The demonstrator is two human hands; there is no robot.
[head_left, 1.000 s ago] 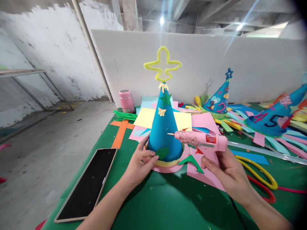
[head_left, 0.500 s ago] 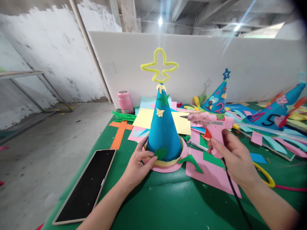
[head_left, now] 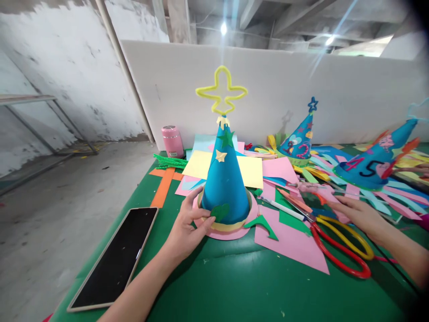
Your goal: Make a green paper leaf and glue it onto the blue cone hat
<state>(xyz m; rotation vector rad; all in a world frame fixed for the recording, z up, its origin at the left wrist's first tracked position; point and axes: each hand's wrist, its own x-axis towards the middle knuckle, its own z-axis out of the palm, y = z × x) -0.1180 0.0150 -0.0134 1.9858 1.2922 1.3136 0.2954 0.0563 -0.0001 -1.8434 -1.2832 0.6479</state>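
Observation:
A blue cone party hat [head_left: 225, 188] stands upright on the table, with a yellow pipe-cleaner shape [head_left: 221, 89] on its tip and a pink brim [head_left: 231, 234]. At its lower left, my left hand [head_left: 189, 219] pinches the edge of a green cutout [head_left: 220, 213] lying against the cone, other fingers reaching round the hat's side. My right hand [head_left: 358, 214] is low at the right, its fingers around the handle of a pink hot glue gun [head_left: 330, 197]. The gun lies on its side among paper scraps, its nozzle pointing left.
Scissors [head_left: 335, 248] with red and yellow handles lie before my right hand, by a white pen [head_left: 281, 208]. A phone [head_left: 115, 259] is at the left. Behind are a pink bottle [head_left: 173, 142] and two decorated hats [head_left: 298, 141]. Part of another person's hand [head_left: 417, 170] shows far right.
My right hand has moved right and down, lowering the glue gun from the air onto the table. The scissors now show in full. My left hand stays at the hat with the green cutout.

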